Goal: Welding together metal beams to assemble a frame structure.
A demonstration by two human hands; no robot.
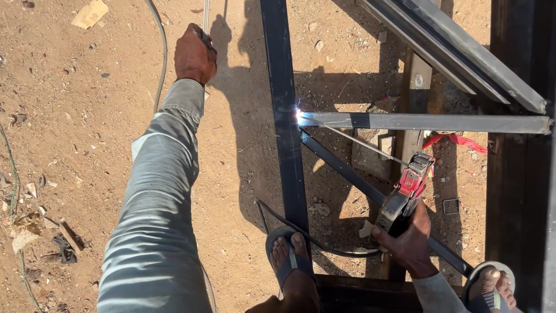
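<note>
The right hand (408, 246) grips a red-jawed electrode holder (405, 194), angling its thin welding rod (362, 142) into the glowing joint (299, 115) where a grey steel bar (428, 122) meets a dark upright tube (285, 116). The left hand (194, 55) is clenched around a thin metal rod (206, 14), probably for balance.

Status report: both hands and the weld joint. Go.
Right hand gripping red electrode holder, thin rod sparking at grey steel tube joint. Left hand fisted on thin metal rods. Sandalled foot beside dark upright bar.

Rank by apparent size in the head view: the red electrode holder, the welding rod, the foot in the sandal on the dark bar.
1. Welding rod, longest, though thinnest.
2. Foot in the sandal, partly cut off by the frame edge.
3. Red electrode holder, roughly alike to the foot; unsure.
</note>
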